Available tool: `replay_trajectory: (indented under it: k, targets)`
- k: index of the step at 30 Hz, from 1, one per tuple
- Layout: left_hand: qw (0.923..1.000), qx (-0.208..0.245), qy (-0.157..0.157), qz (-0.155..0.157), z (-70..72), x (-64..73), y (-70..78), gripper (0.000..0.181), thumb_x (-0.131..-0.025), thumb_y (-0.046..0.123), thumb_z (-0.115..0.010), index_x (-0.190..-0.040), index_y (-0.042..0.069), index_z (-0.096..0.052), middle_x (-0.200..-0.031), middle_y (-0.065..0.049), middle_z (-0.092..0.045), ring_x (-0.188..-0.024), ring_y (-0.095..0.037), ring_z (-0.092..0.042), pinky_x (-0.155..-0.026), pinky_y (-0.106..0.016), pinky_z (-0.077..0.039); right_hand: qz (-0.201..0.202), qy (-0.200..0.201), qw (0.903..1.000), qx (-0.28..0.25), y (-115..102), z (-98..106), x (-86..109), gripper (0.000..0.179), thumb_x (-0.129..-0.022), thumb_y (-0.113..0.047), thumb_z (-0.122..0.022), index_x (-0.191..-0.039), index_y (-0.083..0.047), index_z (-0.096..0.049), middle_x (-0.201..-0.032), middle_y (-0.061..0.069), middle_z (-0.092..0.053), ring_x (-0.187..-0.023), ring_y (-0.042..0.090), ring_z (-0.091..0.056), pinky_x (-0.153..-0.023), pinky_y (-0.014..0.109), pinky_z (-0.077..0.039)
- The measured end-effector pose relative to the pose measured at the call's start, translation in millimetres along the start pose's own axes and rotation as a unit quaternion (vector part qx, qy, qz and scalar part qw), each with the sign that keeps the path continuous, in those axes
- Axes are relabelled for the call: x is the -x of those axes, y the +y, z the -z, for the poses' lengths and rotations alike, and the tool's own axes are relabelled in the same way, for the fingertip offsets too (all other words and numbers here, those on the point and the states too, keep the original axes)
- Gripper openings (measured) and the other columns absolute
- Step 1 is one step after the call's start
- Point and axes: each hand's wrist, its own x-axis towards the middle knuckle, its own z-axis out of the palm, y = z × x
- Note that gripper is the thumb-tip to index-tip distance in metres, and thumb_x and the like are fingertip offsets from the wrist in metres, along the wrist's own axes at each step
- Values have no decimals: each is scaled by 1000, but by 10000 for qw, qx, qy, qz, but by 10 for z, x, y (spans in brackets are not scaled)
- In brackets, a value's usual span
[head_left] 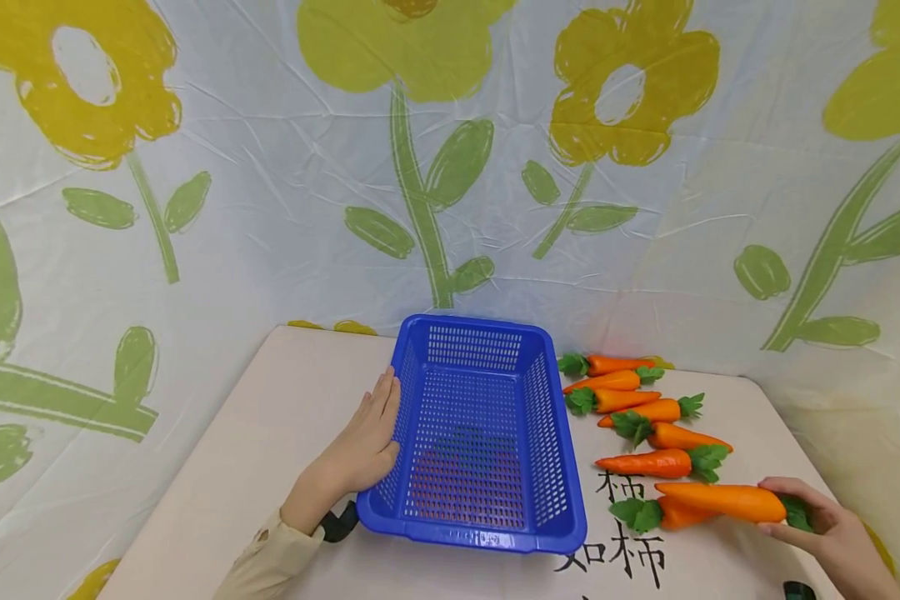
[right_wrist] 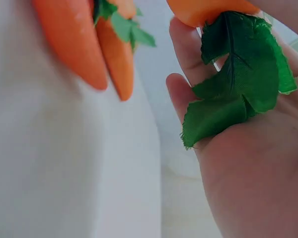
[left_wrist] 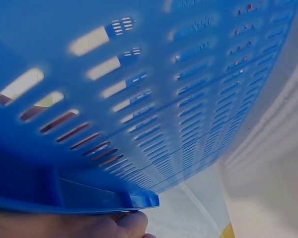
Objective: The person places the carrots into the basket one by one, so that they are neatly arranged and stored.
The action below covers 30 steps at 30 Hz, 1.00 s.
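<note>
A blue plastic basket (head_left: pixel 468 546) with slotted walls stands at the middle of the table. My left hand (head_left: pixel 360 442) lies along its left rim with straight fingers. In the left wrist view, the basket's slotted side (left_wrist: pixel 159 114) fills most of the picture. At the right, my right hand (head_left: pixel 832 529) pinches an orange toy carrot (head_left: pixel 723 500) by its thick top, its tip pointing left over another carrot (head_left: pixel 682 515). Green cloth leaves (right_wrist: pixel 238 79) of the held carrot hang across the palm in the right wrist view.
Several more carrots lie in a column right of the basket, among them a redder carrot (head_left: pixel 648 463). The pale table (head_left: pixel 270 417) bears black written characters (head_left: pixel 630 558) near its front. A white flower-printed cloth (head_left: pixel 270 208) hangs behind and at both sides.
</note>
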Motion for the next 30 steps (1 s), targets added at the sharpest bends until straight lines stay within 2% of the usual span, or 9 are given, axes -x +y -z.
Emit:
replay_trajectory:
  k: [6,10,14,23,30]
  targets:
    - [10000,-42,14,50,1,3,1,79,-90,7,-47,-153,-12,-2,-162,-25,7,-150,-33,7,-119,-55,-9,-17,181,9987,-467,-140,-16,-59,45,-84,9,-71,-124,-12,-64,-108,-25,-60,-88,-1,-55,-73,10,-49]
    - [10000,-33,32,62,-4,8,1,79,-91,7,-47,-153,-11,-1,-163,-24,8,-150,-32,7,-119,-54,-8,462,277,9922,-1125,-248,-45,-117,49,-82,16,-68,-125,-6,-63,-109,-15,-64,-88,3,-59,-73,11,-51]
    - [10000,-47,77,37,-5,15,7,80,-91,7,-48,-153,-11,-2,-163,-24,7,-150,-32,7,-119,-54,-8,974,296,9771,-1868,-361,-81,-172,53,-78,26,-64,-125,2,-61,-111,-5,-65,-90,6,-61,-75,13,-51]
    - [9998,-48,182,2,-20,14,13,79,-90,6,-48,-153,-12,-4,-163,-25,4,-150,-33,4,-119,-56,-11,1420,482,9556,-2537,-642,-169,-299,55,-78,31,-59,-127,6,-58,-114,0,-65,-93,8,-62,-79,13,-52]
    - [9998,-42,189,8,-24,13,3,79,-90,7,-49,-153,-11,-4,-163,-25,5,-150,-33,3,-119,-55,-11,1604,801,9512,-2513,-919,-268,-398,54,-75,30,-62,-126,10,-57,-112,2,-65,-94,6,-64,-78,12,-52]
